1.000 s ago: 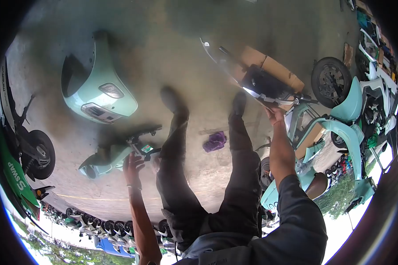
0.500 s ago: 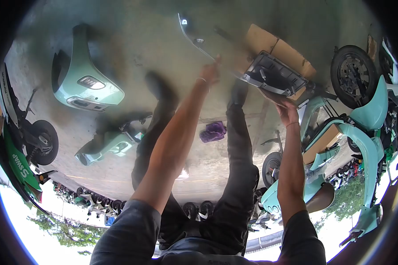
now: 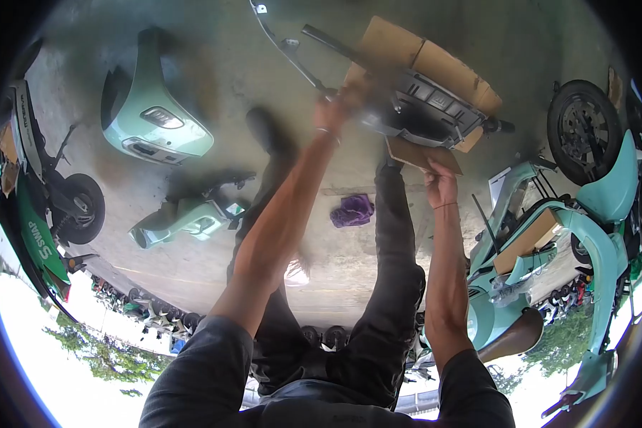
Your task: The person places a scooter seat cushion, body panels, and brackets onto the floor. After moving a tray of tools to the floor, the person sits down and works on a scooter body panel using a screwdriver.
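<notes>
My left hand [image 3: 329, 114] is closed at the near end of a thin curved metal strip [image 3: 290, 45] with small tabs; its fingertips are blurred. Just right of it, a black plastic housing [image 3: 435, 96] with a ribbed inner side rests against an opened cardboard box [image 3: 399, 41]. My right hand [image 3: 442, 184] pinches the edge of a brown cardboard flap [image 3: 415, 153] below the housing. A dark rod [image 3: 332, 44] sticks out to the left of the box.
A mint-green scooter front panel [image 3: 157, 121] and a smaller mint part [image 3: 192, 222] lie on the floor at left. A purple cloth [image 3: 352, 211] lies between my legs. At right stands a mint scooter frame [image 3: 585, 235] near a wheel [image 3: 583, 132]; a green scooter [image 3: 36, 225] is at far left.
The box, the housing and the metal strip have shifted up and left. My right hand has come lower and left, and the cardboard flap now shows apart from the housing.
</notes>
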`<state>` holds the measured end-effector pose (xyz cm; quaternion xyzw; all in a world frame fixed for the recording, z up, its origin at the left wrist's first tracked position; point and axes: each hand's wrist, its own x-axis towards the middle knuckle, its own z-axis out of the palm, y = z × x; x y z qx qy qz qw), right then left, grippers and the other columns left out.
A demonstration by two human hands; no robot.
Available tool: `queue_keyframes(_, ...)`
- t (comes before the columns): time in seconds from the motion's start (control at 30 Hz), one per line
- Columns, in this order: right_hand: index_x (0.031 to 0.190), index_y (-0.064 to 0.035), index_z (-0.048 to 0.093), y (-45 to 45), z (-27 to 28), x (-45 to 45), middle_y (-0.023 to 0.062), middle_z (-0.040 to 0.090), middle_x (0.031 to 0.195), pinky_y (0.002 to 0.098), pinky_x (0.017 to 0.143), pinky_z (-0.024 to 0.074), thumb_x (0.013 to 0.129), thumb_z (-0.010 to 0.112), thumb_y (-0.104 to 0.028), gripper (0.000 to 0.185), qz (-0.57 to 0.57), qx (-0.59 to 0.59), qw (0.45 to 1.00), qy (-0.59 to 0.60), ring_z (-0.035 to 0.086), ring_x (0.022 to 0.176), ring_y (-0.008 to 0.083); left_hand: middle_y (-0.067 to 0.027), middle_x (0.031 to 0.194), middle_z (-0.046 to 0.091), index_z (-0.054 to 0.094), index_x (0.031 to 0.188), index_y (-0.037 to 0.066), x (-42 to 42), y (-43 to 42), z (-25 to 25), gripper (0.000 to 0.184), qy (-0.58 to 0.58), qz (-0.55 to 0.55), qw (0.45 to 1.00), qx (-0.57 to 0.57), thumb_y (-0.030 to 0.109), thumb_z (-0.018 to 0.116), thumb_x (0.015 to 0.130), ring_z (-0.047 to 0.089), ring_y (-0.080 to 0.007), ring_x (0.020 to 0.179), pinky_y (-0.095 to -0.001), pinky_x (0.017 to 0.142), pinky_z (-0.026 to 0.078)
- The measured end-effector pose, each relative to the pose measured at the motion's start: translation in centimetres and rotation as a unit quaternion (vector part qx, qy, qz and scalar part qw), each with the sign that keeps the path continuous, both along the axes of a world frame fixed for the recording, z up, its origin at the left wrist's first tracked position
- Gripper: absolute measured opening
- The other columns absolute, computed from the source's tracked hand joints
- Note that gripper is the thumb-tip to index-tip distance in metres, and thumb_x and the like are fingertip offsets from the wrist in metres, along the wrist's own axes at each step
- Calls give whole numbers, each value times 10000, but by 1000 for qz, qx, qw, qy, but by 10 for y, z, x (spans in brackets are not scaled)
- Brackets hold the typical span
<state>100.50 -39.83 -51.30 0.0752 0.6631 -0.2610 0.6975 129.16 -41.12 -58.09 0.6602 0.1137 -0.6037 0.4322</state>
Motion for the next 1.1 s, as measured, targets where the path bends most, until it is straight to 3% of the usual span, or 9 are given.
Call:
queue_keyframes(0.2,865,-82,608,-2,-7,128,-12,608,789,194,398,304,814,617,-30,73,38,-21,997,-58,481,555,66,-58,684,556,547,909,-18,111,19,12,460,-171,64,980,78,385,723,775,526,-119,527,-252,434,395)
queue_keyframes(0.4,877,-74,583,-12,-20,260,8,603,831,203,392,286,818,585,-10,87,105,-24,991,-73,496,595,77,-119,883,591,564,1006,-91,223,29,96,511,-201,97,966,131,400,587,870,519,-176,672,-344,609,438)
queue_keyframes(0.47,873,-65,578,-25,-24,300,25,601,834,205,392,290,800,595,10,106,136,-24,987,-87,516,613,97,-106,865,583,560,971,-84,245,24,112,483,-295,156,942,22,394,549,901,520,-160,713,-328,641,441)
queue_keyframes(0.57,881,-40,580,-28,-24,359,47,600,825,219,406,340,786,615,-2,108,159,-29,984,-71,557,638,123,-62,791,527,499,1015,-66,268,7,146,503,-229,194,953,-35,428,523,922,481,-135,698,-296,626,435)
queue_keyframes(0.87,970,-52,576,-29,-7,435,60,583,911,344,661,490,823,585,-74,149,222,-50,973,-44,593,775,173,-109,867,524,462,1034,-63,272,-48,117,545,-189,309,932,-15,473,430,943,513,-187,775,-325,717,449)
queue_keyframes(0.93,1015,-67,571,-25,-13,427,60,579,980,365,717,477,838,587,-113,184,249,-68,966,-15,575,874,185,-167,877,549,447,1046,-86,265,-47,90,585,-206,219,954,-10,485,465,921,550,-253,790,-367,726,458)
queue_keyframes(0.97,1041,-70,568,-24,-14,423,58,577,1003,372,725,473,853,580,-156,206,262,-60,963,-20,567,889,183,-209,1180,544,447,1202,-96,266,-47,90,691,-123,196,972,42,514,524,886,542,-222,1005,-317,833,441)
queue_keyframes(1.07,1110,-68,548,-17,0,426,53,576,1043,387,756,463,899,532,-290,306,312,-64,947,-29,545,935,184,-202,1027,611,545,1065,-104,253,-36,52,685,-195,77,978,-15,538,593,830,575,-229,940,-322,836,443)
queue_keyframes(1.1,1133,-67,541,-13,3,425,54,576,1042,378,743,468,905,516,-308,332,332,-68,940,-33,550,935,183,-193,939,639,612,969,-101,255,-33,57,720,-200,14,977,75,585,651,754,597,-251,925,-338,853,441)
